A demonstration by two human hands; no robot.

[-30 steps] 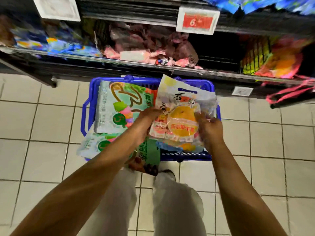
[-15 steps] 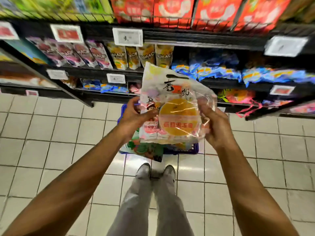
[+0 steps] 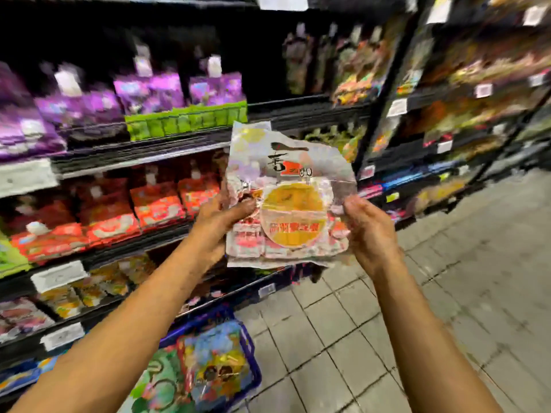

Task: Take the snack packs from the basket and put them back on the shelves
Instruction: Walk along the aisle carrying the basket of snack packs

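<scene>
A white snack pack [image 3: 290,201] with a big orange-yellow circle and black lettering is held upright at chest height in front of the shelves [image 3: 143,156]. My left hand [image 3: 219,222] grips its left edge, thumb across the front. My right hand [image 3: 368,231] grips its right edge. The blue basket [image 3: 252,362] stands on the floor below my left arm, with several colourful snack packs [image 3: 208,365] still inside. The frame is motion-blurred.
Black shelves on the left carry purple packs [image 3: 98,102], a green box row [image 3: 187,120], red packs [image 3: 125,210] and white price tags [image 3: 58,275]. A second shelf unit [image 3: 453,99] runs off to the right. Grey tiled floor [image 3: 432,308] lies at the lower right.
Both hands have lifted the white pack out of the basket up to shelf height. The view has swung upward and to the right along the aisle, leaving the basket low in the frame.
</scene>
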